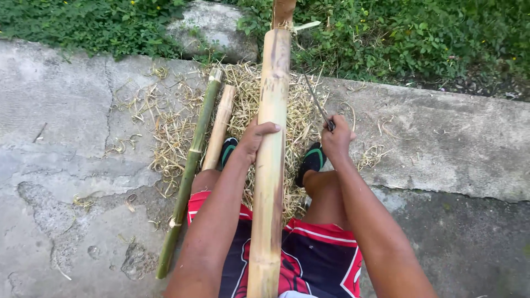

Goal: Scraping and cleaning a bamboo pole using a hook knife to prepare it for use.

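Hands: left (pixel 255 138) grips one thick bamboo pole (pixel 270 165), right (pixel 337 138) one knife (pixel 316 99).

No packages, no labels, no signs, no screens anywhere in view

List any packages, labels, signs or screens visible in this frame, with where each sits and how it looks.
None in view: no package, label, sign or screen.
The only printed surface is the graphic on the person's shorts, at bottom centre: red, black and white shapes, partly hidden by the thick bamboo pole lying over the lap.
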